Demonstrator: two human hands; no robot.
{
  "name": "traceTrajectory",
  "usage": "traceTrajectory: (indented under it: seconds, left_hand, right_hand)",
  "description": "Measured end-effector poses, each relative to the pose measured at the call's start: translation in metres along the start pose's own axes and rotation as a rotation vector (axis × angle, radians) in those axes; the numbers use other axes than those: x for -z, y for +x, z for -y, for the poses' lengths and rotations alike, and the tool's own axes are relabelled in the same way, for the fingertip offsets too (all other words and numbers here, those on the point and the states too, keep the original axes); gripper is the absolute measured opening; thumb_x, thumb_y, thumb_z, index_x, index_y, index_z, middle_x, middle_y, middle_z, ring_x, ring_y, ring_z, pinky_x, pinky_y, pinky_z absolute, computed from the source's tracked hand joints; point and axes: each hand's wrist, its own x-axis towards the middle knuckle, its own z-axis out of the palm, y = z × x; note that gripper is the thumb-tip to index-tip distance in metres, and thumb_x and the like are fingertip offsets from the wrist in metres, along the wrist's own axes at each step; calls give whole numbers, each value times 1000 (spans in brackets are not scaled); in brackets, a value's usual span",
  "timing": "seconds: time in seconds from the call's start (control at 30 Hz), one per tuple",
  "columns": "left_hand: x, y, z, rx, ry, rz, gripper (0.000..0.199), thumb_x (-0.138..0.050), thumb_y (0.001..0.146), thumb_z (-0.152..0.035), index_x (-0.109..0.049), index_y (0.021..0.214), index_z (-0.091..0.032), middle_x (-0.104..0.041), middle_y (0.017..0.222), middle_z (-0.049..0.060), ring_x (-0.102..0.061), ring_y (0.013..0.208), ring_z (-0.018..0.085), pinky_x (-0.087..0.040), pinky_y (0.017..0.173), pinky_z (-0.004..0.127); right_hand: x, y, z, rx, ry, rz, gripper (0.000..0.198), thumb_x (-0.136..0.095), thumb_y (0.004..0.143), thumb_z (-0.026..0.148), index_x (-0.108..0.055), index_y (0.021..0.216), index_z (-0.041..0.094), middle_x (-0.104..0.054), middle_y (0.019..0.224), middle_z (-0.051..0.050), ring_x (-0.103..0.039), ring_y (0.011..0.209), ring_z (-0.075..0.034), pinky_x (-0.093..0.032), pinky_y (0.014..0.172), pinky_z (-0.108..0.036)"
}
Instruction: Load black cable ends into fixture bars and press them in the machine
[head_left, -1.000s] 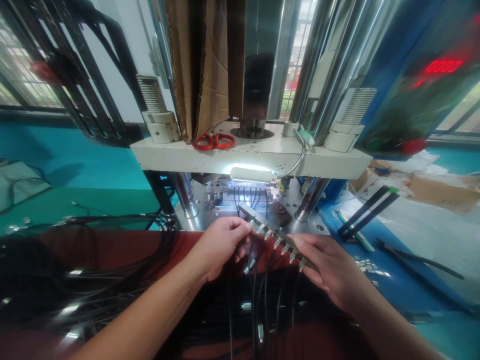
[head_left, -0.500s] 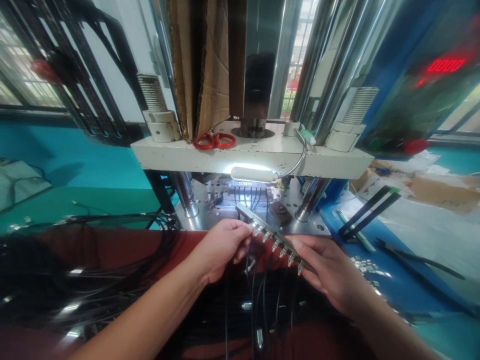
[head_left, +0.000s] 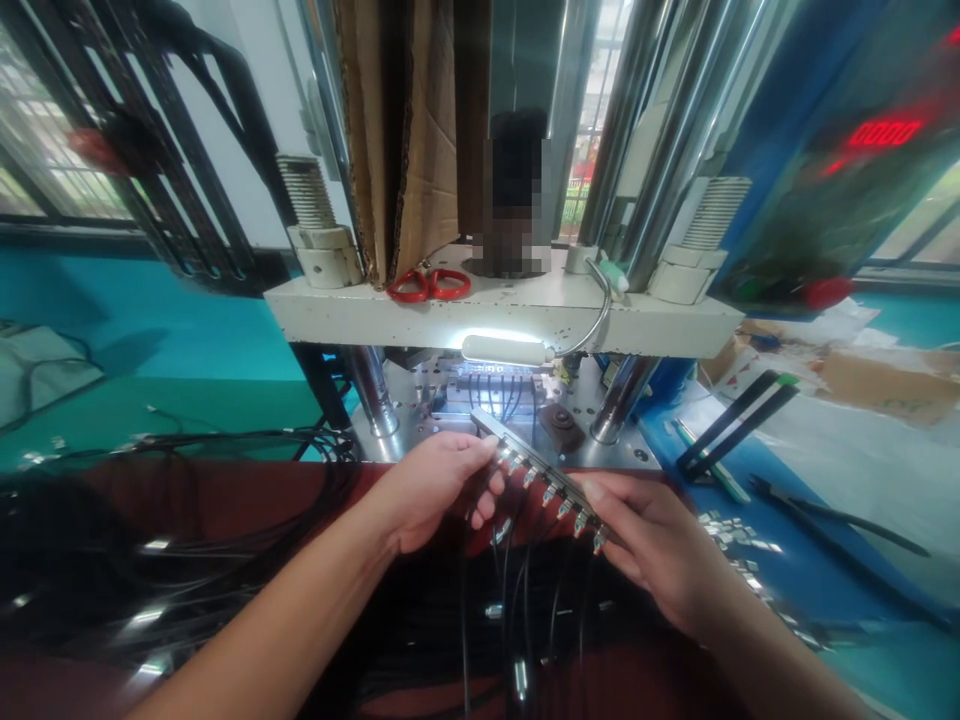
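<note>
A narrow metal bar fixture (head_left: 551, 470) slants across the middle, with a row of several small metal cable connectors (head_left: 550, 495) along its near edge. Black cables (head_left: 527, 590) hang down from these connectors. My right hand (head_left: 652, 530) grips the bar's lower right end, thumb on top. At the upper left part of the bar, my left hand (head_left: 442, 485) is closed, its thumb tip against the connector row and its other fingers curled. A black cable runs down from beneath those fingers; the pinched end is hidden.
Behind stands a press with a cream plate (head_left: 510, 318), a lit lamp (head_left: 506, 347) and red-handled scissors (head_left: 429, 285). Bundled black cables (head_left: 247, 530) cover the left side. On the blue surface at right lie loose metal connectors (head_left: 739, 532) and black-handled pliers (head_left: 810, 510).
My left hand has shifted slightly up and left along the bar, its thumb now lying on the bar's edge. The cable below it has swung a little right. My right hand stays nearly still.
</note>
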Motion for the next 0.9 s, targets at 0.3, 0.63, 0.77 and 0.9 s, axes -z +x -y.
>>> traceTrajectory:
  seconds: [0.3, 0.63, 0.77, 0.9]
  left_hand:
    - [1, -4, -4, 19, 147, -64, 24, -46, 90, -35, -55, 79, -15, -62, 67, 3, -57, 48, 12, -45, 45, 22]
    - [-1, -3, 0, -43, 178, -48, 23, -53, 86, -36, -55, 74, -16, -58, 59, -1, -52, 47, 9, -42, 44, 20]
    - [-3, -2, 1, -60, 235, -74, 20, -53, 85, -33, -55, 74, -17, -55, 55, -3, -47, 44, 8, -38, 43, 19]
    - [1, -1, -2, -154, 478, -151, 27, -44, 89, -38, -56, 74, -19, -57, 60, 0, -51, 51, 13, -41, 51, 25]
  right_hand:
    - [-1, 1, -1, 34, -33, -30, 46, -61, 79, 57, -70, 112, 26, -69, 86, -6, -62, 95, -23, -52, 64, -24]
    - [2, 1, 0, 56, -68, -29, 48, -61, 78, 58, -70, 111, 25, -67, 81, -5, -64, 83, -21, -52, 57, -23]
    - [6, 2, 1, 61, -117, 38, 53, -63, 76, 59, -70, 112, 22, -66, 73, -5, -64, 74, -21, -52, 56, -26]
    - [3, 0, 4, -22, -92, -23, 43, -59, 81, 56, -69, 111, 26, -68, 94, -5, -61, 99, -22, -52, 69, -23]
